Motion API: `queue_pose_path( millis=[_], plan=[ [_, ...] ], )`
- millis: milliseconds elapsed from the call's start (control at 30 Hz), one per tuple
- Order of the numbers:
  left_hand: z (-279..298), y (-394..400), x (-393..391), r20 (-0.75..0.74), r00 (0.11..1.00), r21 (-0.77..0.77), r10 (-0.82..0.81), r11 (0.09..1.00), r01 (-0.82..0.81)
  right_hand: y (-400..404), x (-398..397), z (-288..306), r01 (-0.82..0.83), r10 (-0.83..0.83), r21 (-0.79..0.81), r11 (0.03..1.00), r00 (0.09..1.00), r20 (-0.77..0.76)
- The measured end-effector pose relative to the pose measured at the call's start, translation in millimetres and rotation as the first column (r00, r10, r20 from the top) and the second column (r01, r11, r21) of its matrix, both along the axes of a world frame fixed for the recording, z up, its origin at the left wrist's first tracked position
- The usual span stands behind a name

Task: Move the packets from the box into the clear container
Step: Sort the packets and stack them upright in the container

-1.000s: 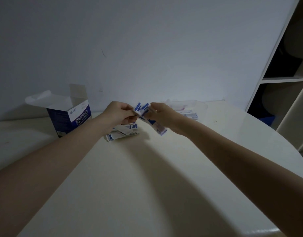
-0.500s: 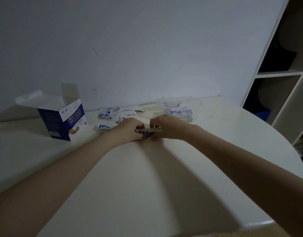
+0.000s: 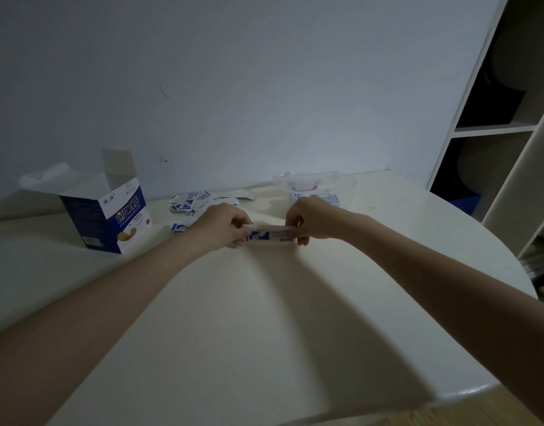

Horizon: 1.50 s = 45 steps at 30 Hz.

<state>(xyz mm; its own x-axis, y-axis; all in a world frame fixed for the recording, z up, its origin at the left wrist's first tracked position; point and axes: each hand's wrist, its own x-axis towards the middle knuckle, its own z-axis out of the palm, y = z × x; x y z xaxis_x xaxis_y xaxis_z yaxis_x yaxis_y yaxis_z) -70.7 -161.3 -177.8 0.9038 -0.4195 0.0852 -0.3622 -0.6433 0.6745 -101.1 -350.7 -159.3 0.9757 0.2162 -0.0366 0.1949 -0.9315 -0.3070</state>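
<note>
A blue and white box [image 3: 110, 219] stands open at the left of the table. Loose white and blue packets [image 3: 193, 202] lie in a pile to its right. The clear container [image 3: 319, 186] sits at the back, right of the pile, with several packets inside. My left hand [image 3: 224, 226] and my right hand [image 3: 307, 218] each pinch one end of a small stack of packets [image 3: 270, 235], held lengthwise between them just above the table, in front of the container.
The round white table [image 3: 264, 333] ends at a curved edge on the right and near side. A white shelf unit [image 3: 507, 127] with dark items stands at the right. A plain wall runs behind the table.
My hands came down from above the pile toward the table and then drew apart, so the stack of packets now shows stretched lengthwise between them. The view also tilted slightly.
</note>
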Motion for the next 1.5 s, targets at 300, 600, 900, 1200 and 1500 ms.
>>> queue_pose_path(
  millis=[300,600,900,1200,1500],
  plan=[
    [1,3,4,0.009,1.0,0.038,-0.022,0.999,0.021,6,-6,3,-0.017,0.017,-0.012,1.0,1.0,0.026],
    [65,-48,37,-0.059,0.98,-0.466,0.188,0.863,-0.193,-43,24,55,0.197,-0.355,0.72,0.665,0.932,0.074],
    [63,-114,64,0.21,0.96,0.23,0.185,0.945,-0.232,-70,48,52,0.444,-0.518,0.358,0.821,0.843,0.145],
    [55,-124,61,0.292,0.955,0.558,-0.046,0.82,-0.131,-77,55,41,0.454,-0.468,0.159,0.877,0.881,0.072],
    [48,-126,55,0.379,0.911,0.648,-0.161,0.749,-0.137,-74,62,37,0.465,-0.461,-0.033,0.885,0.884,0.078]
  ],
)
